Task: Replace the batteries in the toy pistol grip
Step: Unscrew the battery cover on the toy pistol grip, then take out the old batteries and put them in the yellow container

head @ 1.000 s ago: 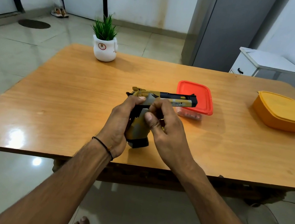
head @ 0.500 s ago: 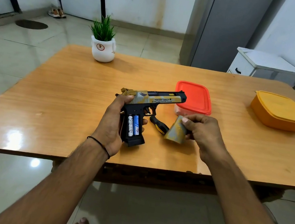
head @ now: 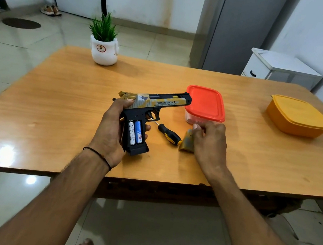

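Toy pistol, centre of frame, over the worktop, muzzle pointing right; left hand wrapped round the back of its grip; compartment open, two batteries (one white, one blue) seated side by side; grip cover, right of centre, on the worktop; right hand curled over it, pinching its top edge; screwdriver flat between pistol and cover; red-lidded box just beyond; potted plant upper left.

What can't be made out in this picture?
All in the head view:
Red-lidded box: contents hidden by its lid.
Orange box: contents hidden by opaque lid and walls.
Grip cover: mostly under the right hand.
Batteries: labels too small to read.
Toy pistol: grip's rear wrapped by the left hand.
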